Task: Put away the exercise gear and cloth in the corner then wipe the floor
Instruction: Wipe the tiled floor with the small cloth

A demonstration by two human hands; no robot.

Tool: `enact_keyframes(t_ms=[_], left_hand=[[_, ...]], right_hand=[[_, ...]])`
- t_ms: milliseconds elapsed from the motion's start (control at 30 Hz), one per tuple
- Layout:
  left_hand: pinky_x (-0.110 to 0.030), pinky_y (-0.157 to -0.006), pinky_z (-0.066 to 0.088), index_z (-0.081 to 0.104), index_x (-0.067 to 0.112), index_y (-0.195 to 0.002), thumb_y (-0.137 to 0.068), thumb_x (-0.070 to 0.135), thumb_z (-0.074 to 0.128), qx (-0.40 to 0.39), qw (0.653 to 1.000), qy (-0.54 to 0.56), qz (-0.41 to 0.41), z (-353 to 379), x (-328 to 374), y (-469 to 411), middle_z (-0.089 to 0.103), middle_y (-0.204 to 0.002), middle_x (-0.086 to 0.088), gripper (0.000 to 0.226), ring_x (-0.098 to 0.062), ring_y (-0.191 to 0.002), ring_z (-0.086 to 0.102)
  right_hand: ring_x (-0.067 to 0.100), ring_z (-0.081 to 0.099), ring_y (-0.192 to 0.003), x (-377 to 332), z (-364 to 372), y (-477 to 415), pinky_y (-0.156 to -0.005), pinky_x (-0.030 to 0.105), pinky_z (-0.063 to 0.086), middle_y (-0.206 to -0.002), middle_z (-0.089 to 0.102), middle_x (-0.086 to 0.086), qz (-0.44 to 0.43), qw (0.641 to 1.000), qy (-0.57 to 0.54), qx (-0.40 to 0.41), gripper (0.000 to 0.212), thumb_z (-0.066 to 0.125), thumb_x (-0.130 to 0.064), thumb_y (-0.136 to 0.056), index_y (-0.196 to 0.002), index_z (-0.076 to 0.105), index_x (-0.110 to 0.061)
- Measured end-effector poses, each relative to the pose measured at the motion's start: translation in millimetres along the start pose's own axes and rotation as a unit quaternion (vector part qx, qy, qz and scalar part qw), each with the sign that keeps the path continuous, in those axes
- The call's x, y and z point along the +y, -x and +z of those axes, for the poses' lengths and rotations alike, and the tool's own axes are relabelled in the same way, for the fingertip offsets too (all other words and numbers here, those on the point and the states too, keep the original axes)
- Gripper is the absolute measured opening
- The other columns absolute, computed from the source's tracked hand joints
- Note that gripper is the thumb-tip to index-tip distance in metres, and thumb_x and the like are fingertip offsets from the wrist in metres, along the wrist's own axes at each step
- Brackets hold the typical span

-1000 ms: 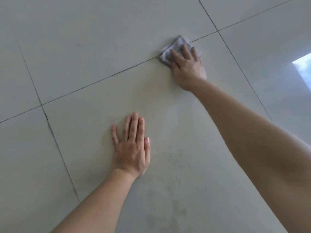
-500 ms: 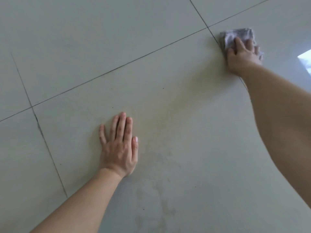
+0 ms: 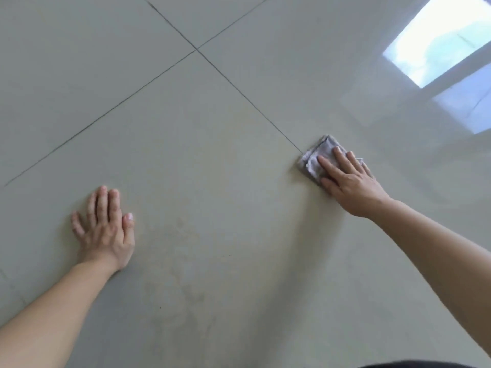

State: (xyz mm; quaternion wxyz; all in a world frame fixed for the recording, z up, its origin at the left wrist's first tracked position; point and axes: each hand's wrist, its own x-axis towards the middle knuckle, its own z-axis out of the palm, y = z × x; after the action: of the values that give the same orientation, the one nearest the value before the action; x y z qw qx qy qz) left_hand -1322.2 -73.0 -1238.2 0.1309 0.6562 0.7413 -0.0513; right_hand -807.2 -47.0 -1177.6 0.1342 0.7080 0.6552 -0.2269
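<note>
A small folded grey cloth [image 3: 316,158] lies on the pale tiled floor [image 3: 212,160], on a dark grout line at the right. My right hand [image 3: 350,181] presses flat on top of it with straight fingers, covering its near half. My left hand [image 3: 106,229] rests flat on the floor at the lower left, fingers straight and holding nothing. No exercise gear is in view.
Dark grout lines cross at a joint [image 3: 196,49] toward the top. A bright window reflection [image 3: 441,41] shines on the glossy tile at the upper right. Faint smears [image 3: 186,264] mark the tile between my arms.
My right hand has slid the cloth to the right and back toward me along the grout line. The view has swung right, bringing the window reflection in. My left hand stays planted.
</note>
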Motion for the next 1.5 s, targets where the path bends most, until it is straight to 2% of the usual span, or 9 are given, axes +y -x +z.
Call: enact_keyframes(t_ms=[233, 333, 433, 533, 733, 867, 1100, 1333, 1500], left_hand=[[-0.052, -0.118, 0.013, 0.026, 0.001, -0.152, -0.102, 0.027, 0.046, -0.065, 0.992, -0.008, -0.110, -37, 42, -13, 0.011, -0.164, -0.017, 0.061, -0.034, -0.150, 0.009], [-0.053, -0.117, 0.017, 0.023, 0.007, -0.155, -0.098, 0.031, 0.052, -0.057, 0.998, 0.008, -0.037, -45, 135, 7, 0.007, -0.164, -0.018, 0.069, -0.041, -0.148, 0.012], [-0.053, -0.119, 0.009, 0.008, 0.032, -0.158, -0.095, 0.047, 0.053, -0.113, 0.987, 0.003, 0.118, -33, 239, 27, -0.019, -0.164, -0.003, 0.079, -0.030, -0.152, -0.006], [-0.064, -0.116, 0.010, -0.011, 0.048, -0.152, -0.088, 0.070, 0.048, -0.189, 0.970, -0.052, 0.143, -32, 316, 12, -0.032, -0.159, 0.007, 0.090, -0.028, -0.150, -0.020], [-0.070, -0.111, 0.019, -0.006, 0.047, -0.154, -0.083, 0.076, 0.050, -0.250, 0.961, -0.071, 0.093, -35, 340, -5, -0.029, -0.160, 0.010, 0.095, -0.030, -0.149, -0.022], [-0.067, -0.113, 0.018, -0.002, 0.052, -0.152, -0.083, 0.072, 0.055, -0.271, 0.956, -0.070, 0.091, -44, 338, -10, -0.027, -0.161, 0.014, 0.091, -0.028, -0.150, -0.022], [-0.052, -0.122, 0.006, 0.017, 0.037, -0.156, -0.093, 0.071, 0.034, -0.373, 0.913, -0.121, 0.110, -101, 342, -54, -0.014, -0.165, 0.003, 0.074, -0.034, -0.152, -0.010], [-0.050, -0.119, 0.016, 0.007, 0.035, -0.157, -0.099, 0.061, 0.025, -0.208, 0.921, -0.188, 0.271, -170, 354, -123, -0.012, -0.166, 0.000, 0.067, -0.025, -0.153, -0.007], [-0.051, -0.119, 0.011, 0.001, 0.029, -0.158, -0.099, 0.060, 0.026, -0.168, 0.953, -0.133, 0.214, -121, 346, -152, -0.015, -0.165, -0.005, 0.071, -0.029, -0.152, -0.010]], right_hand=[[0.035, -0.006, -0.153, 96, 14, 18, -0.124, 0.046, -0.002, -0.167, -0.008, 0.010, 0.258, 0.957, -0.131, 0.021, 0.061, 0.028, -0.049, -0.103, -0.159, 0.005, -0.036], [0.040, -0.012, -0.151, 56, 36, 36, -0.122, 0.049, -0.007, -0.166, -0.012, 0.014, 0.216, 0.968, -0.122, 0.042, 0.060, 0.021, -0.047, -0.104, -0.159, 0.002, -0.033], [0.035, -0.025, -0.149, 27, 53, 69, -0.120, 0.044, -0.018, -0.164, -0.019, 0.009, 0.064, 0.995, -0.079, 0.024, 0.057, 0.015, -0.051, -0.105, -0.158, -0.003, -0.038], [0.030, -0.016, -0.152, 69, 47, 68, -0.123, 0.041, -0.012, -0.165, -0.011, 0.000, -0.073, 0.997, -0.023, 0.021, 0.056, 0.015, -0.057, -0.103, -0.157, 0.006, -0.044], [0.024, -0.014, -0.153, 184, -5, -15, -0.124, 0.041, -0.008, -0.167, -0.013, -0.002, 0.117, 0.988, -0.081, 0.052, 0.057, 0.016, -0.060, -0.101, -0.155, 0.004, -0.049], [0.034, -0.016, -0.152, 169, -15, -42, -0.123, 0.045, -0.010, -0.166, -0.015, 0.006, 0.179, 0.975, -0.126, 0.043, 0.057, 0.016, -0.050, -0.104, -0.158, 0.000, -0.040], [0.035, -0.028, -0.147, 66, 22, 35, -0.120, 0.044, -0.016, -0.164, -0.022, 0.007, 0.012, 0.997, -0.073, 0.003, 0.055, 0.014, -0.044, -0.107, -0.157, -0.006, -0.038], [0.034, -0.015, -0.152, 113, -4, 3, -0.123, 0.045, -0.007, -0.166, -0.014, 0.001, 0.033, 0.999, -0.023, 0.010, 0.064, 0.002, -0.064, -0.094, -0.156, -0.001, -0.046], [0.038, -0.008, -0.152, 148, -44, -49, -0.123, 0.049, -0.001, -0.167, -0.009, 0.005, 0.169, 0.983, -0.065, -0.007, 0.060, 0.022, -0.055, -0.102, -0.157, 0.002, -0.042]])
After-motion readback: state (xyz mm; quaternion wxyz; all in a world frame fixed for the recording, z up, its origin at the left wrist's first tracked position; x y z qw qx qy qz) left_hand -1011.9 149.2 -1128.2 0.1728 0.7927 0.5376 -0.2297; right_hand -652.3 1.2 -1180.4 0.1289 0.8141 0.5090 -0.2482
